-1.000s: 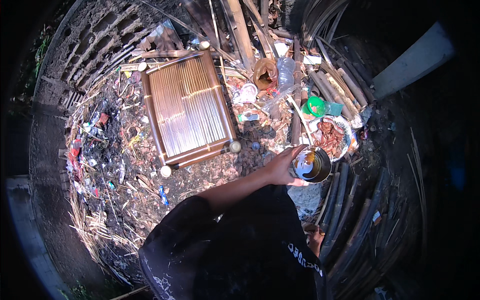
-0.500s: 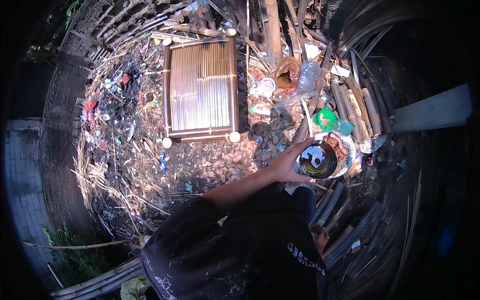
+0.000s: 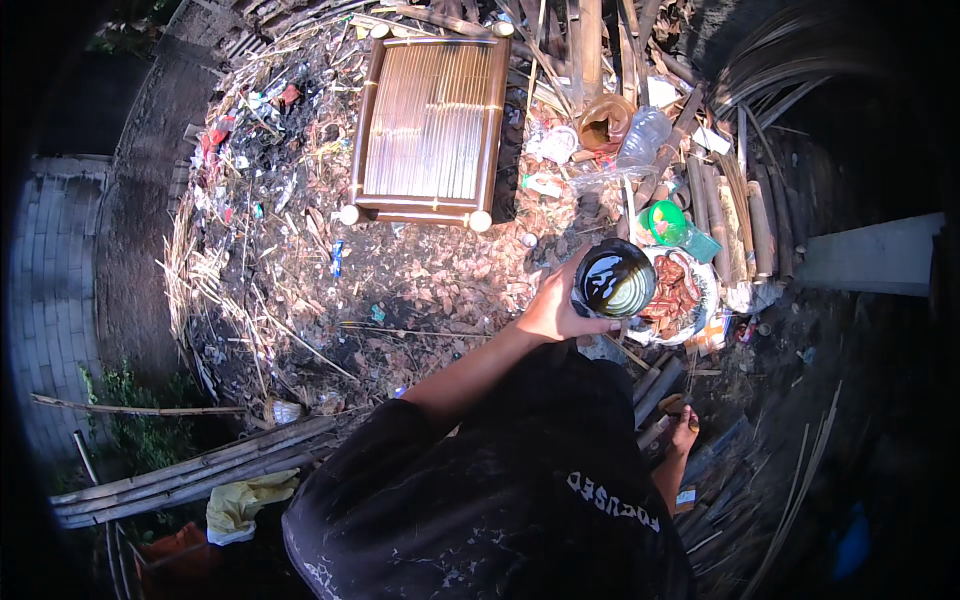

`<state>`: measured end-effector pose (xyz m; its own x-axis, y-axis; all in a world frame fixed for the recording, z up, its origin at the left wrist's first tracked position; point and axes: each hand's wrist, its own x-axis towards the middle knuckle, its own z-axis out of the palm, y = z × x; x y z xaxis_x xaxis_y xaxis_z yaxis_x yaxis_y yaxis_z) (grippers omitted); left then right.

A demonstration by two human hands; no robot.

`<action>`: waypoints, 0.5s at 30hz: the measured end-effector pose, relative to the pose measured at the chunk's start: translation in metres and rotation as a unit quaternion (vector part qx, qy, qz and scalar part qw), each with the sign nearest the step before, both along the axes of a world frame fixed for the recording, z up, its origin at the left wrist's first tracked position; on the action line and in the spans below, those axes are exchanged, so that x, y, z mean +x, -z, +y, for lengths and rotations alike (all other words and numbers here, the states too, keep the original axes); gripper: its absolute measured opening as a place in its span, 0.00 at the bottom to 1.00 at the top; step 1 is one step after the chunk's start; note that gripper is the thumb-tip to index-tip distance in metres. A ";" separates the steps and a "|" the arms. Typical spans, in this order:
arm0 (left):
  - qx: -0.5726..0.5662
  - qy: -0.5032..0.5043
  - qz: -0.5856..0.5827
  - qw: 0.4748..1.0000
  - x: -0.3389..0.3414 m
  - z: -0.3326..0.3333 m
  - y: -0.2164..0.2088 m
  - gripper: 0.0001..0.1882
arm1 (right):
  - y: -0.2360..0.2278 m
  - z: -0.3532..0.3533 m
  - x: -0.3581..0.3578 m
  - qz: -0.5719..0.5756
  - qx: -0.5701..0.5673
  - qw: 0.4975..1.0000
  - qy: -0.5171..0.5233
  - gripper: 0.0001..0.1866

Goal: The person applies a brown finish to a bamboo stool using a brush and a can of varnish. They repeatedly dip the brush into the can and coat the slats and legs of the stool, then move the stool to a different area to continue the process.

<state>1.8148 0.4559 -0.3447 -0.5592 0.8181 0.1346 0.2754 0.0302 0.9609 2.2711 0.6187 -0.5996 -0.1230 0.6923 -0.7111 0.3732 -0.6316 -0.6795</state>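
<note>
The round, open-topped metal-looking can with a dark rim and glossy dark contents [image 3: 614, 280] is held out in front of the person, right of the scene's centre. The left hand [image 3: 558, 306] wraps its left side, the thumb lying along the near side and the fingers reaching round toward the far side, so the grip is closed on the wall rather than the rim. The mouth faces up; white reflections inside suggest a wet, runny liquid, though its depth is hard to tell.

The can will probably handle as stiff and fairly light, its balance shifting as the contents slosh. Any drips down the outside would make it slippery, so the best hold seems to be low around the wall, fingers clear of the mouth and the can kept level. It does not look fragile; spilling is the likelier trouble.

The right hand [image 3: 684, 428] is lower right, beside dark lengths of cut bamboo [image 3: 660, 386]; its fingers look bent, but I cannot tell whether they pinch anything.

Just right of the can is a white round basin [image 3: 708, 312] of reddish-brown crumpled material, with a green-rimmed translucent plastic cup [image 3: 667, 222] beyond it. Far left stands a glossy brown rectangular bamboo frame with a slatted top [image 3: 432, 128], well apart from both hands.
</note>
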 end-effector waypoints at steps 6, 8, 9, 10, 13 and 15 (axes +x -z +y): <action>-0.046 0.008 -0.010 0.999 0.068 0.000 -0.016 0.57 | 0.009 -0.002 0.051 -0.052 0.065 0.994 -0.070 0.17; -0.052 0.006 0.057 0.997 0.087 0.000 -0.010 0.62 | 0.025 -0.014 0.087 -0.034 -0.027 0.998 -0.045 0.17; -0.057 0.016 0.060 0.996 0.095 0.000 -0.010 0.62 | 0.033 -0.018 0.101 -0.023 -0.073 0.997 -0.033 0.17; -0.068 0.015 0.065 0.995 0.105 -0.005 -0.008 0.62 | 0.023 -0.026 0.098 -0.093 -0.025 0.988 -0.118 0.18; -0.070 0.033 0.078 0.994 0.128 -0.007 -0.011 0.62 | 0.046 -0.055 0.137 0.066 0.010 0.998 -0.022 0.18; -0.064 0.027 0.108 0.992 0.143 -0.008 -0.013 0.62 | 0.048 -0.057 0.148 0.112 0.006 0.993 -0.046 0.17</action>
